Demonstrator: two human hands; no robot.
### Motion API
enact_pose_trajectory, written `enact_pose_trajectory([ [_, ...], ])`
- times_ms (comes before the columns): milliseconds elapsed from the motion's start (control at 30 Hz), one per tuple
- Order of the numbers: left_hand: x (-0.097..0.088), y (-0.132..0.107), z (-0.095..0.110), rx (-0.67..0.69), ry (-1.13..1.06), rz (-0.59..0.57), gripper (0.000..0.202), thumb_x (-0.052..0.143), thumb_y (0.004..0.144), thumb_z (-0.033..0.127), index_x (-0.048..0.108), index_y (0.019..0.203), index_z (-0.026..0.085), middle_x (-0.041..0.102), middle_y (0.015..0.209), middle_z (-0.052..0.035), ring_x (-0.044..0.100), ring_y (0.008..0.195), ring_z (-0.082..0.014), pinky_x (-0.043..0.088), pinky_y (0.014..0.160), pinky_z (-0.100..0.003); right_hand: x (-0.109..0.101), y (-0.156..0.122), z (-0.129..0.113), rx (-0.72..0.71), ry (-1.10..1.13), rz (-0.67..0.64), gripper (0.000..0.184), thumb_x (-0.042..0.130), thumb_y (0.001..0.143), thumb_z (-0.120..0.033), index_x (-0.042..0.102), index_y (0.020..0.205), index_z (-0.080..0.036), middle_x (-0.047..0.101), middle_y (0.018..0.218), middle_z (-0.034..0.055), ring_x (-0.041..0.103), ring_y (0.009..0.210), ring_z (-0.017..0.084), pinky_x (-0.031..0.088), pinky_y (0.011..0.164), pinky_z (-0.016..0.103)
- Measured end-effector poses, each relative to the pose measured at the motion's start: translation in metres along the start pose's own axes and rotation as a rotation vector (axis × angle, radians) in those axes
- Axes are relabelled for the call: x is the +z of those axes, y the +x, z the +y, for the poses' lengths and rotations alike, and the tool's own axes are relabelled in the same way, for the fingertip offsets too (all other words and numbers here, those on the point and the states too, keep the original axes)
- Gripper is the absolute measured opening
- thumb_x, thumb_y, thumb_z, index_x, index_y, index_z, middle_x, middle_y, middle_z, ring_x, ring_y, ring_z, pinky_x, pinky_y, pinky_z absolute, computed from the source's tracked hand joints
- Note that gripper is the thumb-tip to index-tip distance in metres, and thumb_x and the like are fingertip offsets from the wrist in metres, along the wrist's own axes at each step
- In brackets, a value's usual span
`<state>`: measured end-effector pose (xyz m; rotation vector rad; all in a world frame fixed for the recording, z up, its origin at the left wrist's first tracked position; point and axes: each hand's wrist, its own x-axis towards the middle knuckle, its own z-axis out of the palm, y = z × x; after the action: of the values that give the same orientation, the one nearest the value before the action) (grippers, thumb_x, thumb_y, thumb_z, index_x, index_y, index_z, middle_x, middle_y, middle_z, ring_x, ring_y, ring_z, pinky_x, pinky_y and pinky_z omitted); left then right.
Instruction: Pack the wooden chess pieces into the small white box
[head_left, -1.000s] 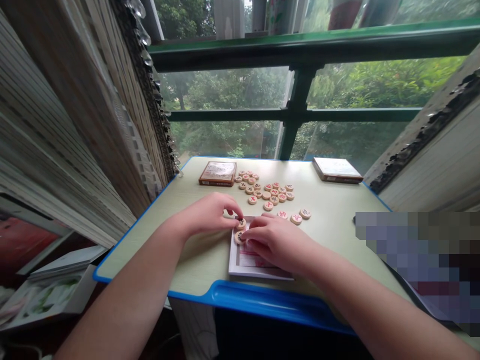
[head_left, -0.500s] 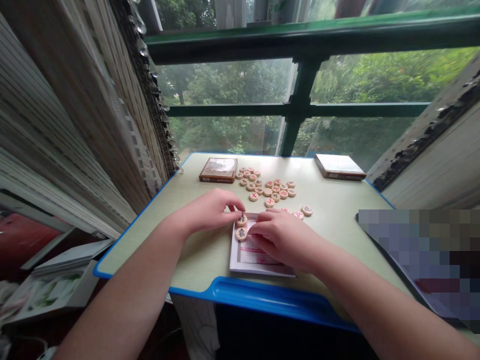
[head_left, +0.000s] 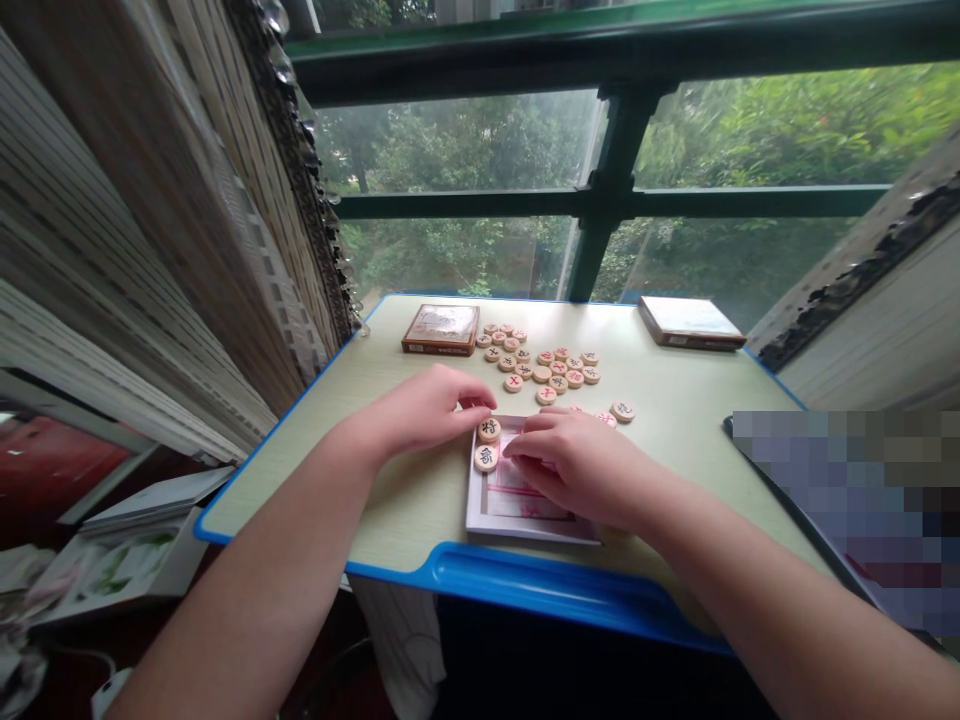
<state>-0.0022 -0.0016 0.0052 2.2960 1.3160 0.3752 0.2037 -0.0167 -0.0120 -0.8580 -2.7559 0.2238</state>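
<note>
A shallow white box tray (head_left: 474, 500) lies on the table in front of me, with red printing on its bottom. Two round wooden Chinese chess pieces with black characters sit along its left side: an upper piece (head_left: 489, 430) in the far left corner and a lower piece (head_left: 486, 458) just nearer. My left hand (head_left: 431, 408) is at that far left corner, thumb and fingers apart beside the upper piece. Over the tray reaches my right hand (head_left: 566, 455), fingers loosely bent, tips just right of the lower piece. No piece shows in it; its palm side is hidden.
Several loose chess pieces (head_left: 559, 368) lie beyond the tray, with a single piece (head_left: 622, 411) to the right. A brown box (head_left: 441, 328) stands far left, a pale-topped box (head_left: 690, 320) far right. A blue trough (head_left: 540, 588) edges the table; curtains flank the window.
The left fingers have drawn slightly off the upper piece, whose character now shows fully. The right hand stays beside the lower piece. The whole view has shifted a little.
</note>
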Motion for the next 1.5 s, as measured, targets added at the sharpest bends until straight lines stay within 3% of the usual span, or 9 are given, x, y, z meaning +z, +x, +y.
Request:
enact_pose_trajectory([
  [233, 0.0013, -0.0016, 0.0015, 0.117, -0.004, -0.057, 0.024, 0.065, 0.072, 0.031, 0.070, 0.092, 0.018, 0.068, 0.092, -0.0054, 0.060, 0.083, -0.0174, 0.046, 0.077, -0.026, 0.0011, 0.0009, -0.0005, -0.027, -0.003, -0.001, 0.018, 0.051, 0.082, -0.013, 0.065, 0.071, -0.016, 0.066, 0.079, 0.0063, 0.052, 0.070, 0.015, 0.038, 0.065, 0.026],
  [467, 0.0037, 0.0004, 0.0034, 0.102, 0.001, -0.060, 0.021, 0.060, 0.076, 0.027, 0.069, 0.092, 0.018, 0.068, 0.091, -0.0042, 0.060, 0.083, -0.0169, 0.045, 0.075, -0.026, 0.0011, 0.0011, 0.0012, -0.001, 0.008, -0.023, 0.019, 0.050, 0.083, -0.014, 0.066, 0.072, -0.017, 0.067, 0.081, 0.0061, 0.053, 0.072, 0.016, 0.039, 0.066, 0.027],
  [700, 0.0029, 0.0009, 0.0031, 0.065, -0.056, -0.074, 0.023, 0.058, 0.076, 0.027, 0.069, 0.093, 0.016, 0.070, 0.087, -0.0034, 0.060, 0.078, -0.0154, 0.044, 0.069, -0.023, 0.0041, 0.0015, 0.0004, 0.048, 0.023, 0.020, 0.023, 0.052, 0.083, -0.017, 0.069, 0.098, -0.020, 0.066, 0.090, 0.0073, 0.054, 0.081, 0.018, 0.041, 0.072, 0.030],
  [833, 0.0013, 0.0007, 0.0028, 0.056, -0.052, -0.073, 0.024, 0.057, 0.077, 0.028, 0.069, 0.094, 0.016, 0.071, 0.087, -0.0032, 0.061, 0.077, -0.0151, 0.044, 0.069, -0.023, 0.0046, 0.0031, -0.0002, 0.108, -0.012, -0.024, 0.023, 0.048, 0.086, -0.020, 0.072, 0.087, -0.019, 0.065, 0.085, 0.0080, 0.052, 0.079, 0.018, 0.040, 0.068, 0.029],
  [1000, 0.0012, -0.0001, 0.0034, 0.042, -0.072, -0.070, 0.023, 0.057, 0.078, 0.029, 0.070, 0.093, 0.017, 0.071, 0.087, -0.0026, 0.062, 0.077, -0.0149, 0.045, 0.070, -0.023, 0.0073, 0.0033, 0.0011, 0.132, -0.030, -0.027, 0.027, 0.046, 0.088, -0.024, 0.072, 0.096, -0.023, 0.065, 0.088, 0.0073, 0.052, 0.083, 0.020, 0.040, 0.069, 0.030],
  [1233, 0.0019, 0.0000, 0.0025, 0.043, -0.068, -0.071, 0.023, 0.058, 0.076, 0.027, 0.069, 0.094, 0.016, 0.071, 0.089, -0.0037, 0.062, 0.080, -0.0156, 0.045, 0.071, -0.024, 0.0075, 0.0038, -0.0001, 0.113, -0.043, -0.023, 0.024, 0.048, 0.086, -0.022, 0.072, 0.089, -0.021, 0.065, 0.084, 0.0073, 0.051, 0.080, 0.019, 0.038, 0.068, 0.029],
  [1333, 0.0027, 0.0005, 0.0020, 0.058, -0.059, -0.070, 0.022, 0.060, 0.075, 0.025, 0.070, 0.093, 0.016, 0.071, 0.087, -0.0036, 0.061, 0.079, -0.0156, 0.045, 0.071, -0.024, 0.0053, 0.0034, 0.0005, 0.112, -0.028, 0.031, 0.023, 0.049, 0.085, -0.020, 0.071, 0.080, -0.018, 0.064, 0.076, 0.0064, 0.051, 0.073, 0.016, 0.037, 0.064, 0.027],
  [1500, 0.0048, 0.0016, -0.0003, 0.065, -0.047, -0.069, 0.022, 0.060, 0.073, 0.024, 0.069, 0.092, 0.016, 0.070, 0.086, -0.0030, 0.061, 0.077, -0.0150, 0.044, 0.069, -0.024, 0.0020, 0.0010, 0.0039, 0.139, -0.004, 0.237, 0.024, 0.048, 0.083, -0.020, 0.070, 0.076, -0.016, 0.061, 0.067, 0.0047, 0.052, 0.064, 0.013, 0.036, 0.059, 0.024],
])
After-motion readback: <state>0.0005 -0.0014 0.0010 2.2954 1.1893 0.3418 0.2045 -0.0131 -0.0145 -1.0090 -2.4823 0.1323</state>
